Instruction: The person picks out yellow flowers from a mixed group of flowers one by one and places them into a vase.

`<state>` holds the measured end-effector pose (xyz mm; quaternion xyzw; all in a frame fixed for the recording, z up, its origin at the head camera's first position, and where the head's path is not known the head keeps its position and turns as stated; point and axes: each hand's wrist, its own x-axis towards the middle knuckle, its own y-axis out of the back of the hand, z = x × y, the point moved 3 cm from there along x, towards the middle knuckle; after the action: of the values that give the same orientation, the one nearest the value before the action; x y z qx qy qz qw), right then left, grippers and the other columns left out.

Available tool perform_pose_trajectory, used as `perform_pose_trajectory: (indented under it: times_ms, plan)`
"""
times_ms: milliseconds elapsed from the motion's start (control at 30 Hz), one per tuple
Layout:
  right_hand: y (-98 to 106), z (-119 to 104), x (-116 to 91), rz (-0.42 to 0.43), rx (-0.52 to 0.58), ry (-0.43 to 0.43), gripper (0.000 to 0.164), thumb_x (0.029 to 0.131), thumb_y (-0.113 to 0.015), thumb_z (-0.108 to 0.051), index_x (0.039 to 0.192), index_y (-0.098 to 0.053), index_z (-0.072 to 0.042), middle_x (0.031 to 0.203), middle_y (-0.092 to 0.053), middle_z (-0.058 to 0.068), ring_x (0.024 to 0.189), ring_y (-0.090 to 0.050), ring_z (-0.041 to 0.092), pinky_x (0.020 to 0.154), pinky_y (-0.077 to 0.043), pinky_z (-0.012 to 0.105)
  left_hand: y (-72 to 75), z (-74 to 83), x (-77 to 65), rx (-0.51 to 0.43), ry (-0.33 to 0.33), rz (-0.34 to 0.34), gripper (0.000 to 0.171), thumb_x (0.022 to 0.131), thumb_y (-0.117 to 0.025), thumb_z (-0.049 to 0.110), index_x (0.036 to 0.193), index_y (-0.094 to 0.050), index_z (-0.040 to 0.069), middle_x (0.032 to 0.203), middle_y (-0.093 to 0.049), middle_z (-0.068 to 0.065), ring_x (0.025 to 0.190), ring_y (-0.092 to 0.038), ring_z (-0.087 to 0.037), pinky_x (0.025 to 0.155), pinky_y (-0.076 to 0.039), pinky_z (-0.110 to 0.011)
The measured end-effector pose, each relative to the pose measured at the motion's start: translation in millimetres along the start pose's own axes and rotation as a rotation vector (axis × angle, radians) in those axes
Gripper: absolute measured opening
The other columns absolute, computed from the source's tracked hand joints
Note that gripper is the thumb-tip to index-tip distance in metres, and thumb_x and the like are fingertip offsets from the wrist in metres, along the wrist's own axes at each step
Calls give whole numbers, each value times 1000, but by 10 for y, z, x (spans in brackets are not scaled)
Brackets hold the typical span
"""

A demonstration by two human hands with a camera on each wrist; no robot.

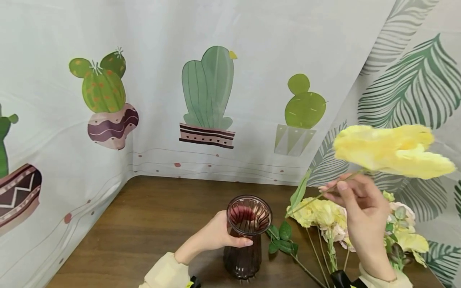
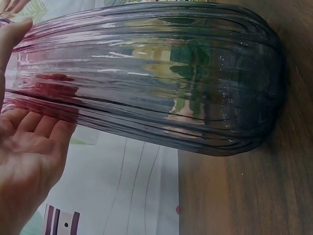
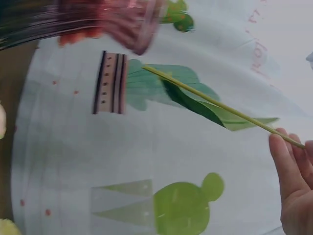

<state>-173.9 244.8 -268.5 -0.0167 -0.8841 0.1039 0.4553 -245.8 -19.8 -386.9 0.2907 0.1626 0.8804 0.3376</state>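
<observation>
A ribbed, dark purple glass vase [image 1: 242, 256] stands upright on the table, its flared mouth facing up. My left hand [image 1: 219, 234] grips it just below the rim, thumb across the near side; the left wrist view shows the fingers behind the glass [image 2: 146, 73]. Up to the right, my right hand [image 1: 363, 212] pinches the stem of a yellow artificial flower [image 1: 389, 150] between thumb and fingers. The stem slants down leftward with one long green leaf [image 3: 205, 107], and its lower end is apart from the vase.
Several yellow and pale pink flowers [image 1: 324, 212] lie on the brown wooden table [image 1: 162, 216] at the right. A stem with dark green leaves [image 1: 282, 240] lies beside the vase. Cactus-printed cloth [image 1: 252, 160] hangs along the table's back and left edges.
</observation>
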Motion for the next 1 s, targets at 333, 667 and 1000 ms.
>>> perform_pose_trajectory:
  times_ms: [333, 667, 1000]
  plan:
    - [-268, 14, 90, 6, 107, 87, 23, 87, -33, 22, 106, -45, 20, 92, -65, 21, 84, -66, 28, 73, -55, 35, -13, -8, 7, -41, 47, 9, 50, 73, -76, 22, 119, -55, 23, 113, -63, 5, 107, -59, -19, 97, -43, -31]
    - [-536, 270, -39, -136, -141, 27, 19, 88, -39, 18, 101, -51, 17, 91, -65, 13, 83, -67, 20, 70, -55, 30, -19, -24, -4, -40, -20, 3, 47, 76, -73, 26, 118, -54, 20, 112, -63, 4, 105, -59, -18, 94, -46, -29]
    - [-658, 501, -151, -195, -378, -165, 13, 92, -46, 3, 101, -55, 4, 92, -62, 7, 87, -64, 13, 72, -55, 28, -22, -46, -11, -19, -4, 19, 50, 76, -73, 28, 121, -53, 22, 115, -61, 7, 106, -58, -8, 94, -45, -27]
